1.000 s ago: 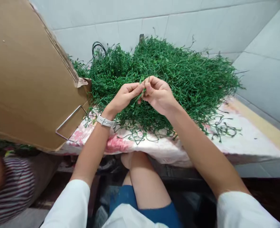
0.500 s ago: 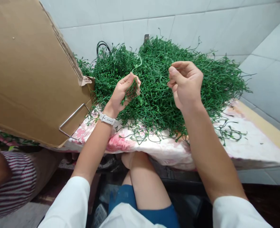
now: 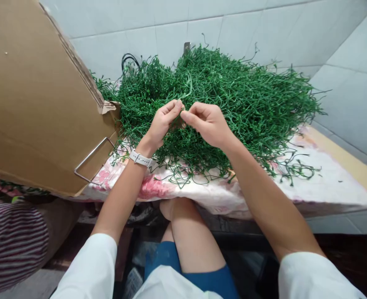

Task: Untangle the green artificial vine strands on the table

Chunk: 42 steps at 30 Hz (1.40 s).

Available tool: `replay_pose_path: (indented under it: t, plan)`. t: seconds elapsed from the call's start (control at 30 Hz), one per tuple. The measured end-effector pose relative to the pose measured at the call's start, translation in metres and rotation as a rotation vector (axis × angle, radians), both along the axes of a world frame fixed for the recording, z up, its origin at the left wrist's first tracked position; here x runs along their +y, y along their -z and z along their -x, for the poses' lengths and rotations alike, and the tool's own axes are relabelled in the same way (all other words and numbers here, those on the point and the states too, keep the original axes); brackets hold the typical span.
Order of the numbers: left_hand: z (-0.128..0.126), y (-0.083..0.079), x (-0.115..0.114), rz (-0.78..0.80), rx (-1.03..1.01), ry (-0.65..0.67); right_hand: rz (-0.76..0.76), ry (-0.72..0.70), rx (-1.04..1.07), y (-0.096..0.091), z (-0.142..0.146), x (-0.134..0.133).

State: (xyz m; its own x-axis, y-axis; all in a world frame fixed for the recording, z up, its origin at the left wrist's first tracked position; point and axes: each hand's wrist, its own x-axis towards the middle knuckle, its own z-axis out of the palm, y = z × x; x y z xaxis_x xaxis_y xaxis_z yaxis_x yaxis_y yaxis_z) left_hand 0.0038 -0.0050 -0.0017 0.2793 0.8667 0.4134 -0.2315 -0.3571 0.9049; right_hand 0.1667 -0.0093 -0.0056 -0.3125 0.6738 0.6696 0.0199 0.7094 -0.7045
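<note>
A large heap of thin green plastic-looking stems [image 3: 258,95] with small tips lies in front of me. My left hand [image 3: 162,124], a pale watch strap on its wrist, is closed with thumb and finger pinched on a green stem. A lighter green stem [image 3: 189,86] rises just above those fingertips. Close beside it, my right hand [image 3: 206,123] is pinched shut, its thumb and forefinger nearly meeting the left fingertips. What the right fingers hold is too small to make out. Both hands are over the front of the heap.
A tall cardboard sheet [image 3: 43,99] stands at the left, with a bent metal wire frame [image 3: 91,160] at its foot. A floral cloth [image 3: 158,187] covers the table. White tiled wall [image 3: 248,33] closes the back. At lower left sits a person in a striped top [image 3: 15,241].
My right hand has moved left and down to meet the left fingertips. The left hand has turned slightly, its fingers now closed together. The view has shifted a little.
</note>
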Motion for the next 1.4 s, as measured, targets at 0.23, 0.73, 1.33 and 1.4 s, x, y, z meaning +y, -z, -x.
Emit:
replay_pose_path:
  t: [0.23,0.73,1.33,1.4]
  plan:
    - [0.007,0.000,0.003,-0.070,0.128,0.213,0.292,-0.436,0.010,-0.005,-0.011,0.000]
    - [0.007,-0.014,-0.006,0.137,-0.229,0.031,0.363,-0.089,0.412,-0.005,-0.026,0.023]
    - [0.006,0.011,0.008,-0.031,0.012,0.015,0.014,-0.051,0.004,-0.002,-0.001,-0.002]
    - [0.005,0.010,0.007,-0.049,-0.002,0.043,0.018,-0.090,-0.012,-0.002,-0.002,-0.003]
